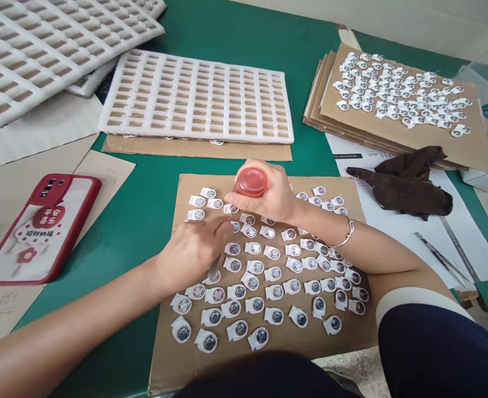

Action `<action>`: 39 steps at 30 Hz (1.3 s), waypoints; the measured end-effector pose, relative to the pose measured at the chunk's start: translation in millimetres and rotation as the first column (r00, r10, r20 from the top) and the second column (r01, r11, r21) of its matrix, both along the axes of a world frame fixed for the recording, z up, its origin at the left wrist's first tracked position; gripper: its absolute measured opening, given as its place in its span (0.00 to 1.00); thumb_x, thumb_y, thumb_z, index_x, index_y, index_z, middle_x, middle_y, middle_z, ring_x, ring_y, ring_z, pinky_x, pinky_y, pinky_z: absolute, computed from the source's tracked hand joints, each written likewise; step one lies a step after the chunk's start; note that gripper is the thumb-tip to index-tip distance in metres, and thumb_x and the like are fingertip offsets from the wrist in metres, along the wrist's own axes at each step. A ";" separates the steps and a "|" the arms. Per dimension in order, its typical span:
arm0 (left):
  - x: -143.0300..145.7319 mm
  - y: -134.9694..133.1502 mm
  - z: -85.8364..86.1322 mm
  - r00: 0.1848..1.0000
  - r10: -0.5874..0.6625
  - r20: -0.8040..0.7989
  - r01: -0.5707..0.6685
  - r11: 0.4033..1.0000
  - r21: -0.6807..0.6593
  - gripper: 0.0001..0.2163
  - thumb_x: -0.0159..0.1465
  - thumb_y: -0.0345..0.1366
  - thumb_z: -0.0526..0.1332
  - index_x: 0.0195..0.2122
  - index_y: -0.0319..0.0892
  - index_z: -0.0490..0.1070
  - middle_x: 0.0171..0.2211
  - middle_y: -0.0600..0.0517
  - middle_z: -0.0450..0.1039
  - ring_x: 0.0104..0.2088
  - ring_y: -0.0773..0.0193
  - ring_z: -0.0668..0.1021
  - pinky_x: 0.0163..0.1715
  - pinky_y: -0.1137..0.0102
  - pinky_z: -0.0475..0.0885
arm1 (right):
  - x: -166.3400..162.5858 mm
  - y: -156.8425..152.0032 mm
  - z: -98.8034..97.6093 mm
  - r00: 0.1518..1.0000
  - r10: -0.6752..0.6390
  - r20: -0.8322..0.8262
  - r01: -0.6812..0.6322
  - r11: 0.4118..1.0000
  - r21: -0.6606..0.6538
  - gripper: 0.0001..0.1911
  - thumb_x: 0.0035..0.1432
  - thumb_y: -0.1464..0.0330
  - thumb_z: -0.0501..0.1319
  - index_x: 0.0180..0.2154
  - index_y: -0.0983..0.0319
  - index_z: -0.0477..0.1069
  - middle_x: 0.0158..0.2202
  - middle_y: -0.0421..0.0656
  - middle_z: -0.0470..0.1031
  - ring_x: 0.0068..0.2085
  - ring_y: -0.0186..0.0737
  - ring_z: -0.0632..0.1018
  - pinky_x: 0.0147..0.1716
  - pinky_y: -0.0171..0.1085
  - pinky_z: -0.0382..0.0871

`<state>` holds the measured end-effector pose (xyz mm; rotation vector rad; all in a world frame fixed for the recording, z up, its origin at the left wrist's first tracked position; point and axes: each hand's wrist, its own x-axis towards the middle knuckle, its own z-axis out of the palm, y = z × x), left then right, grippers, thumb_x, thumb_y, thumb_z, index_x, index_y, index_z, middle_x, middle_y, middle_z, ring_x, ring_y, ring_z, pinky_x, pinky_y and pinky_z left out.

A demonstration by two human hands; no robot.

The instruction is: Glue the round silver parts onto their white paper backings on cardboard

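While a small disc part [230, 209] is steadied on the cardboard sheet [165, 354] by the left hand [192, 254], whose grip is closed on a thin tool [214, 269], a red-capped bottle [250, 182] is held tilted over it, wrapped in the right hand [269, 202]

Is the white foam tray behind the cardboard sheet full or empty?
Empty, as far as visible: the foam tray shows only brown backing through its slots, with no small parts like those on the cardboard sheet.

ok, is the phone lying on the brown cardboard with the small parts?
No. The phone lies on paper left of the cardboard sheet, green table between them.
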<state>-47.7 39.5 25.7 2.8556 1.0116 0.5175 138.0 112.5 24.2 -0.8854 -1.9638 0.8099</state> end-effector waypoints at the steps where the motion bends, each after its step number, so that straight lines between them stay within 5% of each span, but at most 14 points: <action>1: -0.8 1.5 1.8 1.000 0.008 0.010 -0.008 0.999 -0.040 0.08 0.60 0.24 0.50 0.34 0.36 0.67 0.27 0.48 0.71 0.26 0.65 0.74 0.23 0.72 0.70 | -0.4 1.5 1.9 1.000 -0.008 0.004 0.008 1.000 -0.007 0.18 0.46 0.54 0.67 0.30 0.59 0.65 0.28 0.37 0.71 0.29 0.34 0.71 0.32 0.38 0.68; 10: -7.0 19.3 12.4 0.970 0.143 0.198 -0.046 0.905 -0.424 0.06 0.63 0.29 0.53 0.31 0.38 0.69 0.25 0.53 0.69 0.24 0.69 0.70 0.24 0.72 0.64 | 18.9 6.4 32.2 0.980 -0.063 -0.187 -0.006 0.938 -0.346 0.21 0.50 0.53 0.64 0.41 0.56 0.62 0.28 0.36 0.72 0.27 0.36 0.77 0.18 0.32 0.67; 17: -15.9 21.8 2.1 0.926 0.215 0.309 -0.036 0.868 -0.496 0.05 0.63 0.32 0.56 0.34 0.40 0.71 0.25 0.54 0.71 0.23 0.70 0.69 0.22 0.72 0.62 | 42.4 -27.7 11.6 0.966 -0.158 -0.203 0.057 0.902 -0.428 0.19 0.48 0.59 0.67 0.40 0.60 0.66 0.35 0.43 0.75 0.34 0.40 0.78 0.20 0.34 0.72; 24: -16.8 22.4 -0.5 0.929 0.218 0.300 -0.034 0.856 -0.516 0.03 0.63 0.32 0.57 0.34 0.42 0.70 0.27 0.54 0.71 0.23 0.70 0.69 0.23 0.72 0.62 | 43.1 -45.8 -3.7 0.971 -0.205 -0.123 0.172 0.957 -0.232 0.16 0.48 0.63 0.67 0.39 0.60 0.71 0.41 0.43 0.75 0.42 0.41 0.76 0.43 0.43 0.73; 39: -17.4 20.9 1.8 0.937 0.197 0.288 -0.025 0.860 -0.510 0.03 0.62 0.30 0.58 0.35 0.41 0.70 0.27 0.56 0.70 0.24 0.72 0.70 0.24 0.74 0.63 | 41.7 -43.0 -9.9 0.985 -0.151 -0.084 0.140 0.983 -0.120 0.15 0.48 0.65 0.67 0.39 0.60 0.71 0.39 0.42 0.76 0.41 0.38 0.76 0.43 0.40 0.71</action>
